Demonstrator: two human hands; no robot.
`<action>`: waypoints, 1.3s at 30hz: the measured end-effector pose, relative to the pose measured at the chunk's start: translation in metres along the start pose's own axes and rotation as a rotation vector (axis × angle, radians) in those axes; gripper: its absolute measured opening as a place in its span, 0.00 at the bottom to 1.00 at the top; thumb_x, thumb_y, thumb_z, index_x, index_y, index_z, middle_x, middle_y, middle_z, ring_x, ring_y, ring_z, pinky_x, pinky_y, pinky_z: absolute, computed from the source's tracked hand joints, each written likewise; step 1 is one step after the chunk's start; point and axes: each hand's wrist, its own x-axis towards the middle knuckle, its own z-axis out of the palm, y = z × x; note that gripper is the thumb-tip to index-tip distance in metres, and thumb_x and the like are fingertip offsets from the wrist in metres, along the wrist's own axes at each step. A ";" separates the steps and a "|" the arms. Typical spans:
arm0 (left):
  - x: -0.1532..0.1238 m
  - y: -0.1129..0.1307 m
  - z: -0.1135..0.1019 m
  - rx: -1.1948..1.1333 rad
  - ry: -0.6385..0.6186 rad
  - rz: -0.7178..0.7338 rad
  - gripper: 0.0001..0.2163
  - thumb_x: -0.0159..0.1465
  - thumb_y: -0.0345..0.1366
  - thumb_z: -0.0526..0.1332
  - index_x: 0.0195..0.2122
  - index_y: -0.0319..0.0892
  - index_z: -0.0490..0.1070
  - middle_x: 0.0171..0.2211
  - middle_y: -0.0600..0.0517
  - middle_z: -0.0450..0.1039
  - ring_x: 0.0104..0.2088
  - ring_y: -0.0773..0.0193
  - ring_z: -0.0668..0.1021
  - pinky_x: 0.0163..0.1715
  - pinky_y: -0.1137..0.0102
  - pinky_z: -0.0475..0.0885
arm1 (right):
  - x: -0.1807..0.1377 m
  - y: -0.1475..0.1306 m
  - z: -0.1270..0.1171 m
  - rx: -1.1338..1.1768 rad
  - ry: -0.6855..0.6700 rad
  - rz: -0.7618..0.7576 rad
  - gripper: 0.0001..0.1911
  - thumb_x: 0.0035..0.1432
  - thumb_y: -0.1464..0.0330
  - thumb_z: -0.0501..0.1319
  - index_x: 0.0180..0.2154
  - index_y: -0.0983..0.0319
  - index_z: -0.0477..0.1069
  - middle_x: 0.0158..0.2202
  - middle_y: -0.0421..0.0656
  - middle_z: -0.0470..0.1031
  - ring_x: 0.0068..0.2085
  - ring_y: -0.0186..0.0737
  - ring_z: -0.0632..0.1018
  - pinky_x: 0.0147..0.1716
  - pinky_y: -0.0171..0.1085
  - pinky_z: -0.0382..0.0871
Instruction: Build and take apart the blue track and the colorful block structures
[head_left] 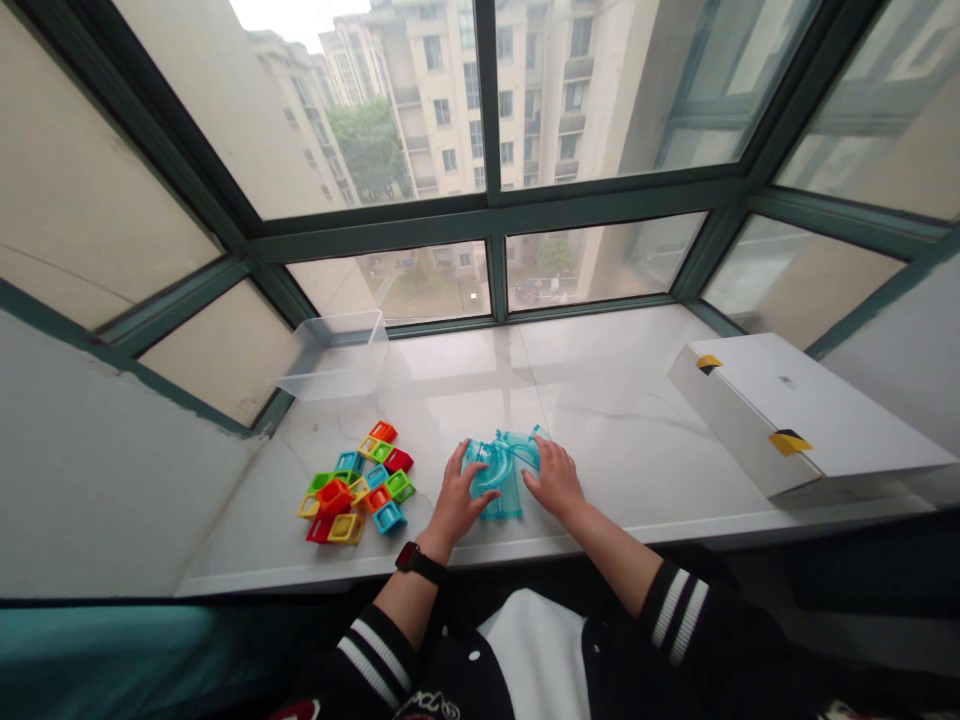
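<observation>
A cluster of translucent teal track pieces (501, 472) lies on the white marble windowsill (615, 430) in front of me. My left hand (457, 497), a dark watch on its wrist, rests on the left side of the pieces with fingers spread. My right hand (556, 478) lies flat against their right side, fingers stretched out. Neither hand lifts a piece off the sill.
A pile of several small colourful square frames (358, 484) lies left of my hands. A clear plastic bin (339, 355) stands at the back left by the window. A long white box (795, 420) with yellow-black tape sits at the right.
</observation>
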 end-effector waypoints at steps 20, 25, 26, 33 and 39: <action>-0.002 0.002 -0.004 -0.392 0.114 -0.072 0.21 0.75 0.56 0.50 0.54 0.46 0.67 0.70 0.40 0.64 0.71 0.52 0.66 0.69 0.51 0.62 | 0.025 0.006 0.001 0.184 -0.112 0.084 0.13 0.68 0.56 0.60 0.40 0.59 0.71 0.43 0.46 0.76 0.46 0.45 0.77 0.48 0.40 0.69; -0.004 0.002 0.000 -0.436 0.196 -0.100 0.21 0.75 0.57 0.50 0.55 0.47 0.66 0.66 0.41 0.69 0.67 0.53 0.71 0.67 0.54 0.66 | 0.025 0.005 0.001 0.300 -0.128 0.248 0.20 0.70 0.51 0.53 0.36 0.58 0.71 0.38 0.44 0.77 0.40 0.44 0.78 0.41 0.39 0.70; -0.004 0.001 0.000 -0.426 0.215 -0.123 0.23 0.74 0.59 0.49 0.56 0.47 0.66 0.64 0.41 0.70 0.66 0.53 0.72 0.66 0.55 0.66 | 0.025 0.005 0.000 0.297 -0.134 0.255 0.21 0.70 0.50 0.52 0.35 0.58 0.71 0.37 0.44 0.77 0.39 0.44 0.78 0.41 0.39 0.70; -0.006 -0.003 0.006 -0.421 0.308 -0.312 0.29 0.72 0.65 0.46 0.57 0.47 0.64 0.44 0.46 0.80 0.50 0.53 0.81 0.56 0.58 0.73 | 0.017 0.002 0.005 0.317 -0.163 0.209 0.09 0.61 0.61 0.64 0.39 0.59 0.73 0.45 0.45 0.76 0.41 0.42 0.79 0.46 0.40 0.73; -0.002 -0.003 0.006 -0.513 0.346 -0.357 0.24 0.72 0.60 0.52 0.57 0.47 0.61 0.39 0.49 0.79 0.52 0.53 0.82 0.55 0.59 0.74 | 0.010 -0.005 0.005 0.243 -0.132 0.049 0.17 0.60 0.69 0.64 0.51 0.58 0.75 0.51 0.48 0.72 0.54 0.47 0.75 0.58 0.44 0.70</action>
